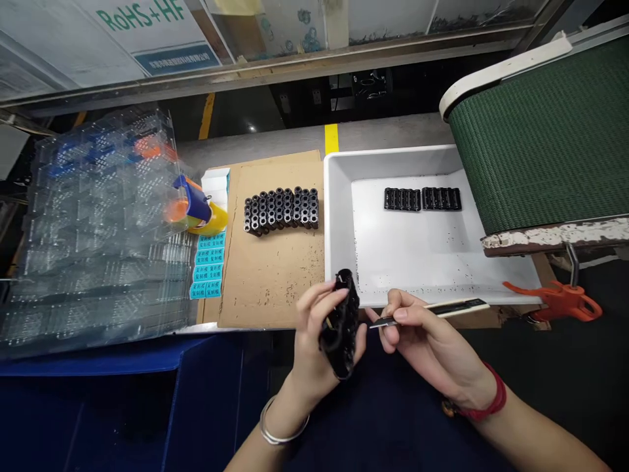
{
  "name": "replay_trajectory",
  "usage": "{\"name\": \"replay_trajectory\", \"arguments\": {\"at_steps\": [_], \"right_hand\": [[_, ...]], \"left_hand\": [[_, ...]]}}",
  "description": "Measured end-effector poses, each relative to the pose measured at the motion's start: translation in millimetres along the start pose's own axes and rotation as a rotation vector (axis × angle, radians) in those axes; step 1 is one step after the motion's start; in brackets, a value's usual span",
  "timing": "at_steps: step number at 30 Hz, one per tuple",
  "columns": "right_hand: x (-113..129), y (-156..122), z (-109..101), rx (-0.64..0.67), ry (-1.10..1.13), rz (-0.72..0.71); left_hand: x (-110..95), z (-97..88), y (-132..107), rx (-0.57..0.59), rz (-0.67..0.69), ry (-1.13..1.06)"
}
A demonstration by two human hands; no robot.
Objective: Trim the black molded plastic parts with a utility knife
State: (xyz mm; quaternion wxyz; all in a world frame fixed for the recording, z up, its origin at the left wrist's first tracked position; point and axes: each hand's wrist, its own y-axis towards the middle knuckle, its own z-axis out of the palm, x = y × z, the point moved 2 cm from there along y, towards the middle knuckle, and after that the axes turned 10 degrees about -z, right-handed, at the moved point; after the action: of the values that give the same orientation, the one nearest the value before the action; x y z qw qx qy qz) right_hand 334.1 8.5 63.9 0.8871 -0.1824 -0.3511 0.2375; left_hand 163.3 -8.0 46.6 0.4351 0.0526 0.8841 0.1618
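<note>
My left hand [317,344] is closed around a black plastic part [341,328], held upright just in front of the table edge. My right hand [427,341] pinches a thin blade tool [432,310] with a pale handle, its tip pointing left and almost touching the part. A silver bangle circles my left wrist and a red cord my right. Behind the hands stands a white tray [339,216] with two short rows of black parts [422,198] at its far side. A block of black parts [281,210] lies on a cardboard sheet [268,275].
Stacked clear blister trays [93,223] fill the left. Blue labels [209,265] and an orange-blue-yellow object [196,208] lie beside them. A green conveyor belt [540,131] rises at the right, with an orange clamp [560,300] under it. Dark blue cloth covers the front.
</note>
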Motion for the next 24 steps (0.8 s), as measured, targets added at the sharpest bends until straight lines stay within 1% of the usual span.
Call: {"name": "replay_trajectory", "arguments": {"at_steps": [2, 5, 6, 8, 10, 12, 14, 16, 18, 21, 24], "right_hand": [[1, 4, -5, -0.049, -0.014, -0.028], [1, 9, -13, -0.122, -0.04, -0.088], [1, 10, -16, -0.139, -0.05, -0.109], [1, 12, -21, -0.17, -0.071, -0.149], [2, 13, -24, -0.211, -0.091, -0.183], [5, 13, -28, -0.268, -0.096, -0.215], [8, 12, -32, -0.32, -0.088, -0.251], [11, 11, -36, -0.355, -0.078, -0.287], [12, 11, -40, -0.379, -0.071, -0.324], [11, 13, -48, -0.408, -0.076, -0.365], [8, 18, -54, -0.426, -0.086, -0.367]], "left_hand": [[25, -2.5, 5, -0.025, -0.11, 0.075], [79, -6.7, 26, 0.019, -0.303, 0.128], [96, -7.7, 38, 0.038, -0.337, 0.144], [125, -7.5, 68, 0.072, -0.353, 0.188], [146, -1.9, 101, 0.141, -0.351, 0.244], [159, 9.8, 133, 0.26, -0.336, 0.299], [166, 25.4, 160, 0.405, -0.3, 0.342], [171, 41.3, 182, 0.543, -0.248, 0.377], [177, 54.8, 200, 0.648, -0.202, 0.413], [184, 69.9, 219, 0.74, -0.158, 0.467], [189, 83.8, 228, 0.768, -0.147, 0.524]]}}
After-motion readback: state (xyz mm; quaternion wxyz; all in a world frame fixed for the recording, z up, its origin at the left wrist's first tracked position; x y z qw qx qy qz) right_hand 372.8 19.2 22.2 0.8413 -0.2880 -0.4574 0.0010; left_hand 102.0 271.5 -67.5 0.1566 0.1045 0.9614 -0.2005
